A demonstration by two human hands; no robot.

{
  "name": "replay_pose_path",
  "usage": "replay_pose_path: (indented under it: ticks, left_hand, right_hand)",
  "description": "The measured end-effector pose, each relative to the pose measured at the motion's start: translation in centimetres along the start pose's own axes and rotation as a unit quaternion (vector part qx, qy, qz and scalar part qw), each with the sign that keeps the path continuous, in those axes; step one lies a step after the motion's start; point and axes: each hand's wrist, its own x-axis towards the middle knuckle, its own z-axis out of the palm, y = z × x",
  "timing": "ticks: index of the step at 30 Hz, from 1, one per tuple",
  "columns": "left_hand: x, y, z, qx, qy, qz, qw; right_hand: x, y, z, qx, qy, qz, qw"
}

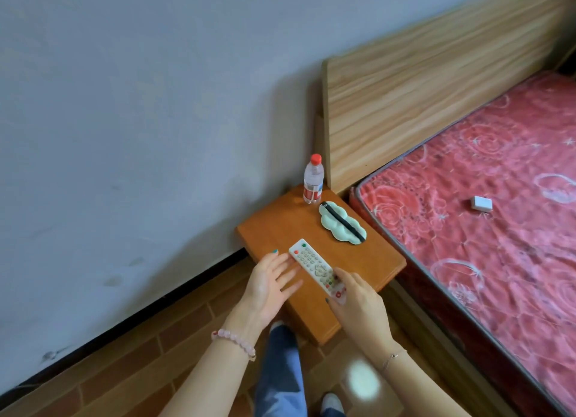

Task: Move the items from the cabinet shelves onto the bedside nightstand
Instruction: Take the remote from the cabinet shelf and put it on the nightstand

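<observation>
A white remote control [311, 262] lies on the orange wooden nightstand [367, 260], near its front left part. My right hand [358, 304] grips the remote's near end with thumb and fingers. My left hand [271, 282] is open, palm facing the remote's left side, fingertips close to or touching it. Farther back on the nightstand lie a mint green eye mask [341, 223] with a black strap and a clear water bottle [313, 181] with a red cap, standing upright at the back corner.
A grey wall runs along the left. The bed's wooden headboard [436, 83] and red patterned mattress [498, 229] sit right of the nightstand, with a small white box [482, 203] on the mattress. Brick-pattern floor and my legs are below.
</observation>
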Motion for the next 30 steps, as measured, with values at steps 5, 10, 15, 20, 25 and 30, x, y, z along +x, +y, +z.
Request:
replay_pose_path:
  ticks: [5, 10, 15, 20, 25, 30]
  left_hand:
    - [7.5, 4.9, -1.7, 0.035, -0.002, -0.04, 0.999]
    - [14.7, 10.1, -3.9, 0.163, 0.021, -0.024, 0.986]
    - [20.1, 13.4, -5.4, 0.52, 0.047, 0.092, 0.848]
    - [23.9, 15.1, -7.0, 0.775, 0.019, 0.252, 0.579]
    - [26.4, 14.9, -8.7, 0.8, 0.029, 0.347, 0.489]
    - [27.1, 14.7, -10.2, 0.809, 0.038, 0.355, 0.468]
  right_hand:
    - [8.2, -1.6, 3.2, 0.038, -0.028, 0.064, 0.997]
    - [16.9, -2.8, 7.2, 0.088, -0.039, 0.122, 0.988]
    - [23.9, -1.9, 10.9, 0.092, -0.041, 0.173, 0.98]
    - [29.0, 0.0, 14.3, 0.062, -0.04, 0.222, 0.972]
    - [32.1, 1.9, 17.3, 0.055, -0.021, 0.254, 0.965]
    - [34.9, 2.9, 19.2, 0.062, -0.004, 0.272, 0.96]
